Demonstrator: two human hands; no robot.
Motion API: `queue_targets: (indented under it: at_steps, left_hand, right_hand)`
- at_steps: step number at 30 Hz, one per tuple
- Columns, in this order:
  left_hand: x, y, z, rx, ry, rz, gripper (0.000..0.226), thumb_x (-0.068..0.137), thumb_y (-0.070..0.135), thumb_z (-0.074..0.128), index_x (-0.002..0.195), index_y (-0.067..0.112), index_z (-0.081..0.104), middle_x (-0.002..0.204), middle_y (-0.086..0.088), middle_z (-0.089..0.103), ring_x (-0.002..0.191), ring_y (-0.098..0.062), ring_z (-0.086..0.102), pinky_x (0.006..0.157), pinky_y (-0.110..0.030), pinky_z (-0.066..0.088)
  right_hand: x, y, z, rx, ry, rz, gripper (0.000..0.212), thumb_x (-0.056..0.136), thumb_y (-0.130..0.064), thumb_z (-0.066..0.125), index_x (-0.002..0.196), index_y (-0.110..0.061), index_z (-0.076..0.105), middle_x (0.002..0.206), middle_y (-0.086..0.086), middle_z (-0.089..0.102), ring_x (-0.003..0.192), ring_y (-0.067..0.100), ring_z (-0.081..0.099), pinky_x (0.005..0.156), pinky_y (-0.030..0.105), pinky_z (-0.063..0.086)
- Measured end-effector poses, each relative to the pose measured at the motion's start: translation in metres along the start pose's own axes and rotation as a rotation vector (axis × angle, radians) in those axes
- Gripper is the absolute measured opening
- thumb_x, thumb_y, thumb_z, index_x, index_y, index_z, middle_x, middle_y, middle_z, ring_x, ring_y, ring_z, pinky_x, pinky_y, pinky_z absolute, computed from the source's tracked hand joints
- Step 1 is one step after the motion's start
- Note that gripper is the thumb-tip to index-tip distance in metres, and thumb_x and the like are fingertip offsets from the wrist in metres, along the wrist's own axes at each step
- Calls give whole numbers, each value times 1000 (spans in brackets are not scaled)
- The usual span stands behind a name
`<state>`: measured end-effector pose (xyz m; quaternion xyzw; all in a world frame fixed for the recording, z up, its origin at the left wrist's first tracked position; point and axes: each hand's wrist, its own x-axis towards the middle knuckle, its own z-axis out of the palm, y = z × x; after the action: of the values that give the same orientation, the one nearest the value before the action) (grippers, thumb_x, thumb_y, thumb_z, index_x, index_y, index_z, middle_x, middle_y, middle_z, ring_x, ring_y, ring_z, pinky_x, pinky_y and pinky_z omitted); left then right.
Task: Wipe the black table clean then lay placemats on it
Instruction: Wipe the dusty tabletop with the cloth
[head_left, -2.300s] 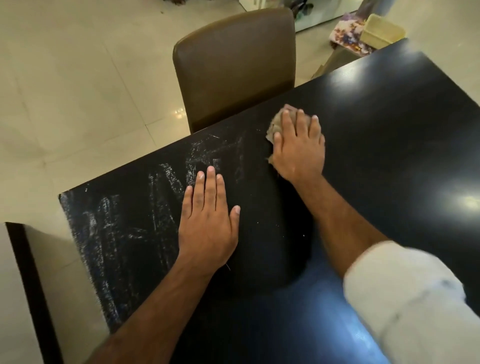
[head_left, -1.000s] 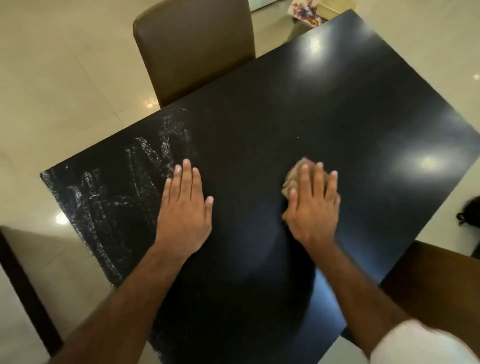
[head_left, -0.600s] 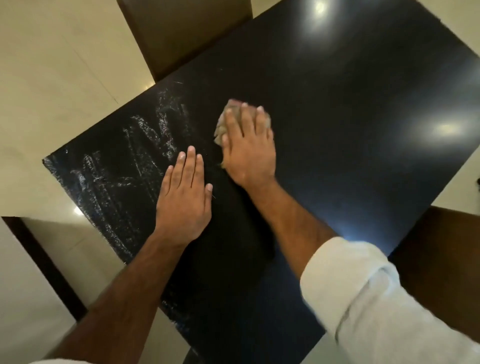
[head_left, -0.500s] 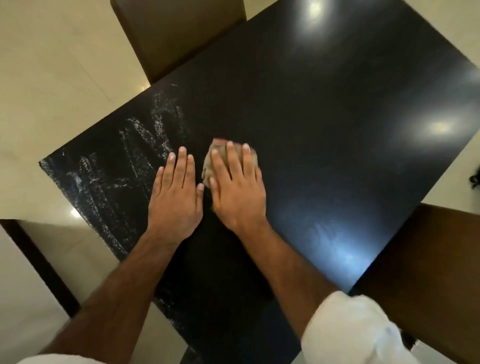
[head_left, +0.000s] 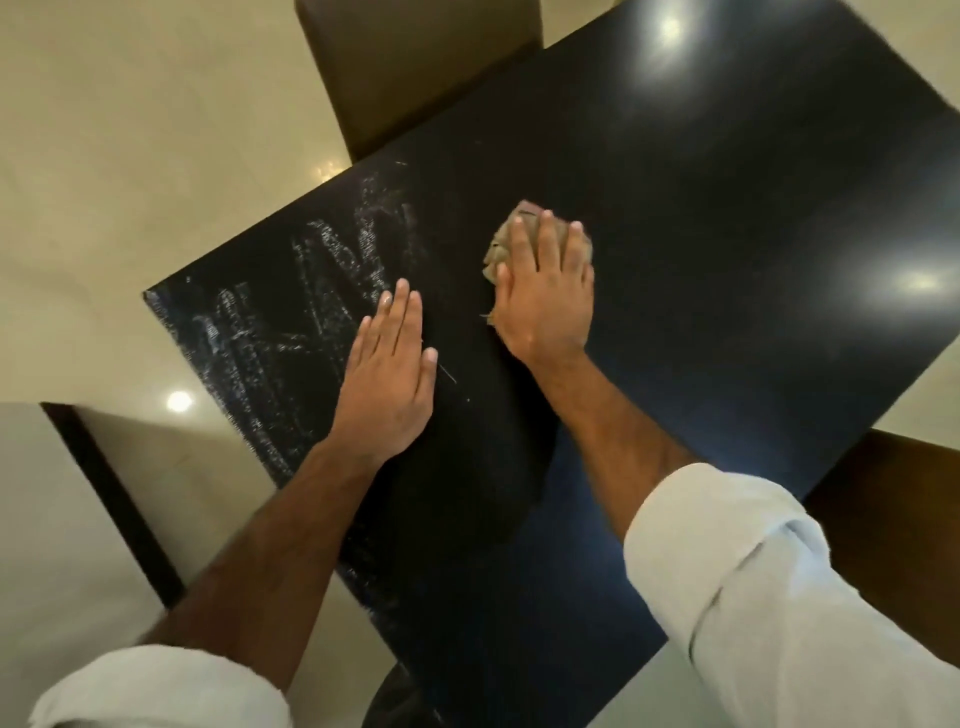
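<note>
A pale tiled floor (head_left: 130, 130) surrounds the black table (head_left: 727, 218), which fills most of the view and shines clean across its right and far parts. White chalky smears (head_left: 291, 322) still cover its left end. A brown chair (head_left: 415, 67) stands at the far side. The right hand (head_left: 545, 296) presses flat, fingers extended, on a crumpled tan cloth (head_left: 501, 244); half a second ago it was near, right beside the left hand, and it has now pushed farther out and to the right. The stroke seems to skirt the smears, so wiping looks unfinished. The left hand (head_left: 389, 374) lies open, palm down, bracing beside the smears. No placemats are in view, and no writing or labels can be read.
</note>
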<state>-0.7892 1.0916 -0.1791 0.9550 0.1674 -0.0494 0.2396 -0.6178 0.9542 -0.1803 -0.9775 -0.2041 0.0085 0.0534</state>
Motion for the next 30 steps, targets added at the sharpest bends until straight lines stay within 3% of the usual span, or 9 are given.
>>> queue_targets:
  at_steps: [3,10,12,15,17,19,23,27,30]
  left_hand:
    - [-17,-6,-12,-185,78,-26,66,120,31,29,179,15,4,188,2,-5,172,-10,-7,140,-39,1]
    - [-71,21,-6,-133,67,-51,67,117,41,22,178,12,16,187,-2,5,172,-14,-5,141,-48,8]
    - [-90,36,2,-93,66,-41,69,117,46,21,177,12,20,187,-3,9,173,-16,-2,140,-52,12]
    - [-113,65,20,70,22,-18,79,114,61,21,177,14,21,187,-6,10,173,-23,0,139,-56,11]
    - [-119,81,36,177,-26,-12,87,110,72,25,178,18,18,187,-8,5,173,-29,-4,138,-60,9]
    - [-115,94,48,203,-17,-43,90,107,73,34,178,19,18,187,-10,6,173,-34,0,137,-63,13]
    - [-112,118,65,254,49,-147,86,106,62,46,176,17,23,183,-17,16,171,-42,8,134,-66,17]
    - [-167,143,87,254,-4,-29,84,108,55,43,177,17,16,185,-19,8,171,-44,3,134,-66,17]
    - [-232,124,96,249,-1,-13,80,110,55,42,178,19,18,186,-16,10,172,-42,5,134,-65,19]
  right_hand:
    - [-58,-26,-5,-2,-51,-170,64,114,-47,37,174,-26,29,181,11,24,167,44,16,130,60,29]
    - [-186,-17,-28,209,-308,-334,77,110,-48,54,176,-33,18,186,-1,2,171,31,-8,130,49,5]
    - [-194,1,-44,366,-349,-308,69,112,-41,50,175,-34,22,185,-3,10,172,25,-3,132,50,8]
    - [-186,46,-56,490,-128,-138,57,108,-21,53,165,-22,49,173,2,43,165,24,30,135,50,27]
    - [-179,77,-57,482,-62,-20,51,107,-13,58,158,-17,58,167,4,51,157,27,40,132,46,34]
    - [-174,98,-47,420,-76,-19,48,108,-13,60,156,-14,60,167,6,52,154,29,41,130,41,33]
    - [-172,115,-18,300,-48,-199,44,109,-16,58,153,-7,62,165,10,54,150,35,44,127,38,34]
    - [-174,115,-8,284,46,-224,43,110,-18,56,150,-4,64,163,13,56,147,37,45,123,42,41]
    - [-177,111,-9,255,35,-215,43,112,-19,52,151,-5,63,165,14,54,149,36,43,122,47,45]
